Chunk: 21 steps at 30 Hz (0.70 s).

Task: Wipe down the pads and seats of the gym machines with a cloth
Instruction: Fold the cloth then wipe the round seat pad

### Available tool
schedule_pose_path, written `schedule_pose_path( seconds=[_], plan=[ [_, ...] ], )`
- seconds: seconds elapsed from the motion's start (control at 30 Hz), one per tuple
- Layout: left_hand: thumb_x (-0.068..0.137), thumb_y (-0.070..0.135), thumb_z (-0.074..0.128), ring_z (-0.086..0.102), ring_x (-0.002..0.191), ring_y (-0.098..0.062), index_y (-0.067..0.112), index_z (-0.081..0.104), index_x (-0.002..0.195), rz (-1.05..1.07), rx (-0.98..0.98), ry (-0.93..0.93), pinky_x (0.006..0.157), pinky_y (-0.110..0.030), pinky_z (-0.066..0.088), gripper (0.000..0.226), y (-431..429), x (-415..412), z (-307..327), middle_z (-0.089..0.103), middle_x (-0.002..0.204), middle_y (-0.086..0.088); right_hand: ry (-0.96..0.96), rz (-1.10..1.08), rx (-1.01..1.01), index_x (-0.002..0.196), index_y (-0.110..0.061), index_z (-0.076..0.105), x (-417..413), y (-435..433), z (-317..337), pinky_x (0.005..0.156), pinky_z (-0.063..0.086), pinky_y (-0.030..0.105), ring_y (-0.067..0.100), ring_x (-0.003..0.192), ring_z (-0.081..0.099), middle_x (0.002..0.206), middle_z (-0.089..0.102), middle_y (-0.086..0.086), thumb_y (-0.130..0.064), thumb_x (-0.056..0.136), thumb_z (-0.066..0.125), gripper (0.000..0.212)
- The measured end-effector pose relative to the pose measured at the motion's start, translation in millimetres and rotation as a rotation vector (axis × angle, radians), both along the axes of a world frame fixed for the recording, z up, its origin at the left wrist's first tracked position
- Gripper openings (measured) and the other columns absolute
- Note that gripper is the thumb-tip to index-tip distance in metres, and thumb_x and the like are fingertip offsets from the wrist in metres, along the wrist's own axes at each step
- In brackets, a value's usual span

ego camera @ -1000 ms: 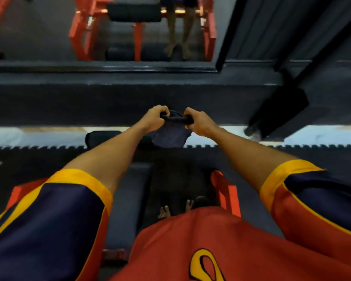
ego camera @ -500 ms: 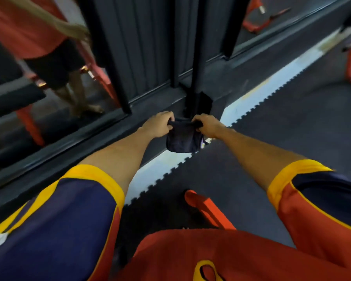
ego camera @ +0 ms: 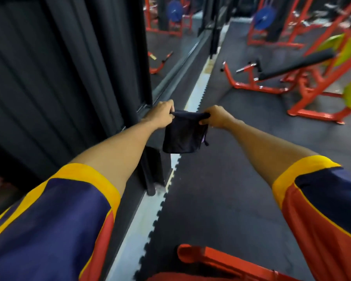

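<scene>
Dark navy cloth, orange-red machine frames, blue weight plate, yellow-trimmed navy sleeves

Dark wall panel close on the left; open rubber floor right, orange bench frame beyond.

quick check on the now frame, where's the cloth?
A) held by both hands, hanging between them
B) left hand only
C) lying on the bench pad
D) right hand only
A: the left hand and the right hand each grip an upper end of the dark cloth, which hangs in the air between them, touching no pad.
</scene>
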<state>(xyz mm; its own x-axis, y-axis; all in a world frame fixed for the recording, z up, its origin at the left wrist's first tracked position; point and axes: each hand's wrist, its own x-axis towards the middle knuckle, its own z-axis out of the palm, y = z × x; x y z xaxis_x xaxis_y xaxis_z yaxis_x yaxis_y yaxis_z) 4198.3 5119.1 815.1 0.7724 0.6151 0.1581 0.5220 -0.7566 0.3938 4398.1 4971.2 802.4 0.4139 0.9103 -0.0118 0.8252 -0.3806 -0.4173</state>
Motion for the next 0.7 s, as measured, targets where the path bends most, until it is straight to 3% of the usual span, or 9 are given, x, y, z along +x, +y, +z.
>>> schedule_pose_path(
  seconds=[0.13,0.23,0.4,0.57,0.7],
  plan=[
    [0.092,0.02,0.064,0.062,0.092,-0.028,0.02,0.055,0.095,-0.092,0.026,-0.037,0.08,-0.044,0.053,0.01,27,36,36,0.063,0.102,-0.004,-0.054,-0.125,0.067,0.092,-0.006,0.075,22,7,39,0.073,0.045,0.034,0.029,0.086,0.062,0.085,0.068,0.011,-0.025,0.082,0.082,0.023],
    [0.091,0.019,0.066,0.062,0.094,-0.029,0.021,0.054,0.094,-0.184,0.054,-0.063,0.082,-0.043,0.053,0.012,41,65,63,0.065,0.105,-0.006,-0.085,-0.218,0.124,0.091,-0.012,0.075,40,5,63,0.07,0.04,0.031,0.027,0.086,0.064,0.084,0.068,0.007,-0.027,0.081,0.083,0.019],
    [0.091,0.017,0.066,0.059,0.091,-0.028,0.022,0.055,0.095,-0.268,0.088,-0.124,0.073,-0.035,0.044,0.013,54,118,89,0.06,0.097,-0.002,-0.155,-0.313,0.09,0.101,-0.015,0.078,67,-2,92,0.073,0.041,0.029,0.025,0.082,0.062,0.086,0.067,0.005,-0.03,0.084,0.081,0.024],
    [0.091,0.017,0.066,0.06,0.092,-0.028,0.016,0.059,0.102,-0.384,0.082,-0.167,0.076,-0.036,0.045,0.013,57,180,103,0.063,0.102,-0.007,-0.215,-0.404,0.101,0.107,-0.024,0.079,111,-10,102,0.083,0.055,0.041,0.026,0.09,0.068,0.093,0.075,0.005,-0.037,0.08,0.081,0.03],
    [0.092,0.016,0.064,0.063,0.097,-0.031,0.015,0.058,0.105,-0.442,0.095,-0.192,0.08,-0.037,0.049,0.015,69,243,108,0.066,0.107,-0.012,-0.231,-0.5,0.141,0.103,-0.025,0.08,162,-5,106,0.075,0.052,0.036,0.021,0.081,0.066,0.085,0.073,0.001,-0.038,0.08,0.08,0.027]
  ],
)
